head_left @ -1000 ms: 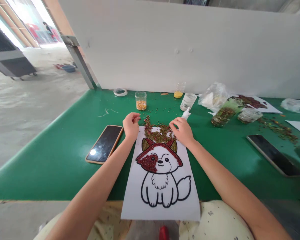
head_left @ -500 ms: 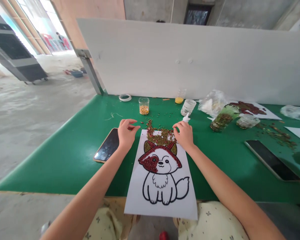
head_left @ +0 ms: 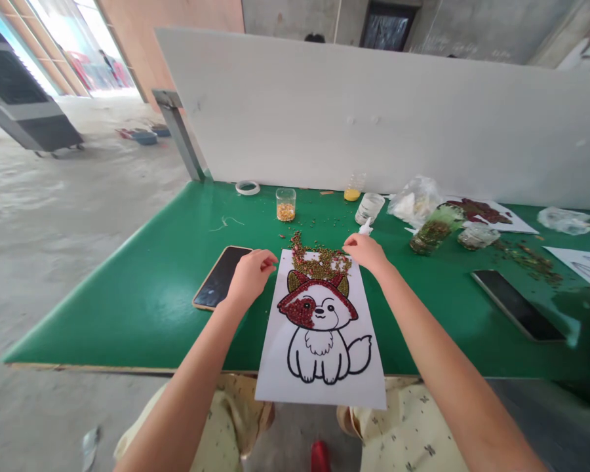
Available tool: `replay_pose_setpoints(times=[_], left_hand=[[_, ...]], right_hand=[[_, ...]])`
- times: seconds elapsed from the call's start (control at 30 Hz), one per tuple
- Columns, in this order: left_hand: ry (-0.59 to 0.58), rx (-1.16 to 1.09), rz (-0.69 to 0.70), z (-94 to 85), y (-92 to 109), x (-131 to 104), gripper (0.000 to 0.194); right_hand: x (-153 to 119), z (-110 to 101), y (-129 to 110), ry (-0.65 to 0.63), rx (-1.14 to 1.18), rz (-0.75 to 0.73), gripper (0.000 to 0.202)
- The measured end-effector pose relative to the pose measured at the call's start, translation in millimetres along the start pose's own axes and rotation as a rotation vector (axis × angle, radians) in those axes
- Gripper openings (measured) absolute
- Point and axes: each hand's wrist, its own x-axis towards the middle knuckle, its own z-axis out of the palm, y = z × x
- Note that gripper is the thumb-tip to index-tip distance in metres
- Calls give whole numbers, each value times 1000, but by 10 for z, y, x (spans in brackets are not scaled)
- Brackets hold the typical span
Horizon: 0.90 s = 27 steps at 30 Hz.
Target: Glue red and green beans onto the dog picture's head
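The drawing sheet (head_left: 319, 390) is laid on the green worktop (head_left: 128, 288), its near edge overhanging; loose seeds (head_left: 319, 267) are heaped at its far end. Phone (head_left: 221, 278) is partly covered by the left hand (head_left: 252, 278); white nozzle (head_left: 366, 227) is partly hidden by the right hand (head_left: 366, 250). Marks on the cup (head_left: 369, 208) cannot be read. Hands are held apart, fingers curled; whether anything is pinched cannot be told. A second sheet (head_left: 568, 259) is cut off at right.

1. Nine o'clock of the fox drawing (head_left: 320, 328): left forearm (head_left: 204, 370), then open green tabletop (head_left: 128, 305).
2. Twelve: loose seeds (head_left: 318, 267), then a gap between corn cup (head_left: 286, 208) and plastic jar (head_left: 370, 210).
3. Three: right forearm (head_left: 425, 321), bare strip, smartphone (head_left: 518, 305).
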Motion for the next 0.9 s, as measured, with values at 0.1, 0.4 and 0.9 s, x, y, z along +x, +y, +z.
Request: replay_pose_setpoints(times=[0.1,0.4,0.9], left_hand=[[-17,33,-32,-28,54,-13,13],[-48,18,21,-12,73,-14,33],[51,239,-104,-58,217,-7,21]], right_hand=[[-98,4,29,58,89,-13,12],[-256,137,476,515,269,-48,34],[254,277,566,366,331,-143,20]])
